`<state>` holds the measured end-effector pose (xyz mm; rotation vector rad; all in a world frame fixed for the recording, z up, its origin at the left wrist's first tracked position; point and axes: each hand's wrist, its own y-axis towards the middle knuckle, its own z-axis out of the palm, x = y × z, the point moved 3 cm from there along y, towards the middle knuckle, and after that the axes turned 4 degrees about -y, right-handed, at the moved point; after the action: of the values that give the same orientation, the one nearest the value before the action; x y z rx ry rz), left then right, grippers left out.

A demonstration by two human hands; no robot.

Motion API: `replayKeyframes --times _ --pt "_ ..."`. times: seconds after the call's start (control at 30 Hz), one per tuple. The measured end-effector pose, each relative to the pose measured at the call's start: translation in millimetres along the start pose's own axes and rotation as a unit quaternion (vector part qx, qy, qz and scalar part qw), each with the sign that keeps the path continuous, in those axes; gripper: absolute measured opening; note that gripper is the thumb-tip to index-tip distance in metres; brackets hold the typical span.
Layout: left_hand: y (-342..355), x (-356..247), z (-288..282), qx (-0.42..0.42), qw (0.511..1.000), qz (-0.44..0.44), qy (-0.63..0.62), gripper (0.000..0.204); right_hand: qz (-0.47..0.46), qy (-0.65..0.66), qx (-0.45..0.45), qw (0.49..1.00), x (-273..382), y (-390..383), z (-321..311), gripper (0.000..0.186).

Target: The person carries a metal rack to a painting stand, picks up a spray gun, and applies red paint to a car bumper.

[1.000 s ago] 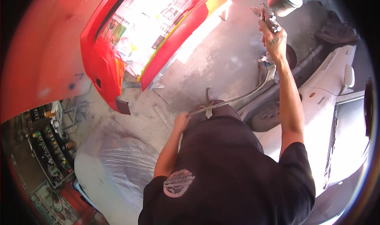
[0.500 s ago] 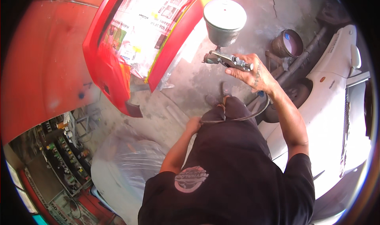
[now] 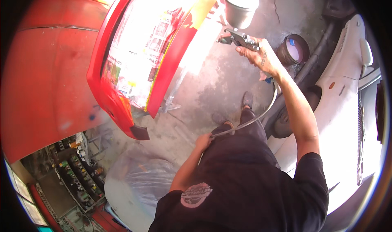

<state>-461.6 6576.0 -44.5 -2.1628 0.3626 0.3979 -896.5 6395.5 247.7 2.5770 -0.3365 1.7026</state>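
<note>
My right hand is raised ahead of me and grips a metal spray gun with a pale cup on top. The gun's nozzle points left toward a red car door, whose window is masked with newspaper. An air hose runs down from the gun. My left hand hangs low by my hip and holds that hose.
A red car body fills the left. A white car stands on the right, with an open can near it. A plastic-covered object lies at lower left, beside shelves of small items. Concrete floor lies between.
My right hand has brought the spray gun from the upper right leftward and nearer the red door. The view has shifted. My left hand stays on the hose.
</note>
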Motion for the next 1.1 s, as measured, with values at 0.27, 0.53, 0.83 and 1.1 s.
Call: replayKeyframes --times 0.27,0.53,0.83,1.1 --pt "33 -11 -9 -0.093 0.996 0.007 -0.011 0.030 -0.091 -0.014 -0.218 0.972 -51 75 -61 0.030" --pt "24 -9 10 0.016 0.998 -0.053 0.040 0.020 -0.074 0.012 0.077 0.994 -50 4 -2 0.023" --pt "24 -15 15 -0.009 0.998 -0.061 0.026 0.022 -0.032 -0.065 -0.106 0.992 -81 48 -33 0.036" --pt "-3 11 21 -0.042 0.997 -0.061 -0.013 0.022 -0.024 -0.074 -0.088 0.993 -54 1 5 0.033"
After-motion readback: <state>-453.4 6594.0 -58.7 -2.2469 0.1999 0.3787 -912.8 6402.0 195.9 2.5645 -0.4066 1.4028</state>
